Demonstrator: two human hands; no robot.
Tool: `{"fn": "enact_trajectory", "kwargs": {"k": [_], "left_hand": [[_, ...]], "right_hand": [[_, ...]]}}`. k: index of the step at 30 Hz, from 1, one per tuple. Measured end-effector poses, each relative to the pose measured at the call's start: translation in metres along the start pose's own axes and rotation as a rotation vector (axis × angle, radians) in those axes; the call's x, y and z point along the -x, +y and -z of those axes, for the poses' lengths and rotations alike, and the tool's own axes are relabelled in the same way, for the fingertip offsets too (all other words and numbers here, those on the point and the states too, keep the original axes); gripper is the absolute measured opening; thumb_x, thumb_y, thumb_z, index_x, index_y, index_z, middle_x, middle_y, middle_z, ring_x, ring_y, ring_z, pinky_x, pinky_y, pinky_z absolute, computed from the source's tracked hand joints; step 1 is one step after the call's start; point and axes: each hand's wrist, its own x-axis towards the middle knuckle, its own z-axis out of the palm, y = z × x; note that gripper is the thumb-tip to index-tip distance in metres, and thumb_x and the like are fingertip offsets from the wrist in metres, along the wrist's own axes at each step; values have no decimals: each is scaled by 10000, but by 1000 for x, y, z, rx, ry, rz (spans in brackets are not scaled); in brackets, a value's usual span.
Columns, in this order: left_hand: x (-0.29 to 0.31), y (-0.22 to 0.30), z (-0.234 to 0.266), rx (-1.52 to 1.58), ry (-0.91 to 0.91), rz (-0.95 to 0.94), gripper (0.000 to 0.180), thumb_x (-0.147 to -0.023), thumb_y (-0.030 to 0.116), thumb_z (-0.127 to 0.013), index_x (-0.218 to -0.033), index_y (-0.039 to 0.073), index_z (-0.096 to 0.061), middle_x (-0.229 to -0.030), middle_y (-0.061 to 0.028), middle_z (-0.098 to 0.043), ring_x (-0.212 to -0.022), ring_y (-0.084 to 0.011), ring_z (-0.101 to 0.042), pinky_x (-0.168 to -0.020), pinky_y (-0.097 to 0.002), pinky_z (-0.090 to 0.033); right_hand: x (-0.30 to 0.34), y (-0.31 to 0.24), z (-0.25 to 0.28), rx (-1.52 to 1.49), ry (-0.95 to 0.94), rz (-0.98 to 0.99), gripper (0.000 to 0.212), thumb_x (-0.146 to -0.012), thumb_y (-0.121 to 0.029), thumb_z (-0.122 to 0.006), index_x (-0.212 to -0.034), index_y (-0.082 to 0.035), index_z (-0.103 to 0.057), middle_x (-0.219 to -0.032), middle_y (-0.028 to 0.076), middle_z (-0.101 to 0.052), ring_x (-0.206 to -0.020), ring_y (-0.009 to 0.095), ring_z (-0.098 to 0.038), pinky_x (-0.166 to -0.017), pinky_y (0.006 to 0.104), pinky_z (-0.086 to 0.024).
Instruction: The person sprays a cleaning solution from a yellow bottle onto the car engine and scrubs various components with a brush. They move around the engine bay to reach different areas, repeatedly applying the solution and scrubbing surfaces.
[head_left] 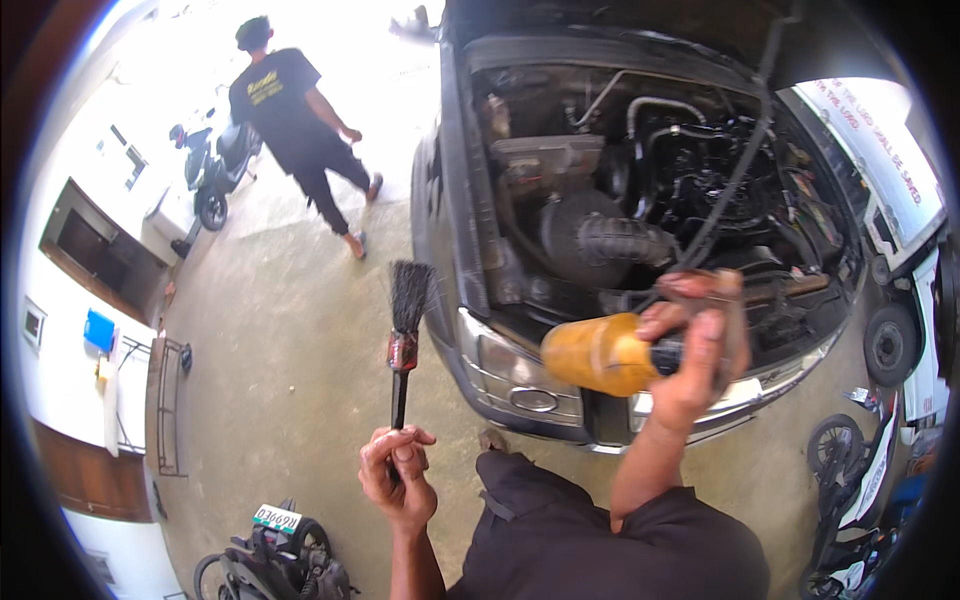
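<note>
Upright in my left hand (398,478) is a brush (403,350) with black bristles, a red band and a thin black handle; my fingers are closed round the handle's lower end. My right hand (698,365), smeared by motion, grips a yellow bottle (595,355) by its black neck. The bottle lies tilted on its side, its base toward the left, above the front of a dark vehicle. What tops the neck is hidden by my fingers and blur. Beyond the bottle, the engine bay (610,240) is exposed under the raised hood (640,25). The brush is apart from the vehicle.
A prop rod (745,160) crosses the engine bay. Another person (285,110) is on the concrete floor (270,350) at the far left. Motorcycles stand at the far left (215,165), near left (275,560) and right (850,470). A metal rack (168,410) stands along the left wall.
</note>
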Motion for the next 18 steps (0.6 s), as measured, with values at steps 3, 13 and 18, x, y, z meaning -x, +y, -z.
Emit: {"fn": "enact_trajectory", "kwargs": {"k": [3,13,18], "left_hand": [[-46,-41,21,-12,78,3,123,-1215,101,-608,-1279,-4,-613,-932,-129,-656,-646,-119,-585,-668,-333,-590],[-144,-161,157,-33,458,218,235,-1255,190,-534,-1462,111,-613,-1092,-70,-712,-773,-43,-527,-621,-235,-350],[-161,-224,237,-30,524,318,230,-1250,137,-510,-1435,47,-610,-1083,-131,-712,-813,-87,-600,-615,-238,-433]], "right_hand": [[-17,13,-30,99,167,9,549,-1182,-417,-542,-1347,87,-684,-1199,228,-757,-737,180,-712,-791,382,-611],[-16,53,-219,-25,-246,77,554,-1233,-423,-446,-1342,93,-614,-1126,255,-699,-872,215,-713,-816,376,-610],[67,124,-363,-142,-447,-263,243,-1141,-144,-638,-1266,45,-725,-1142,102,-757,-768,102,-688,-709,285,-584]]}}
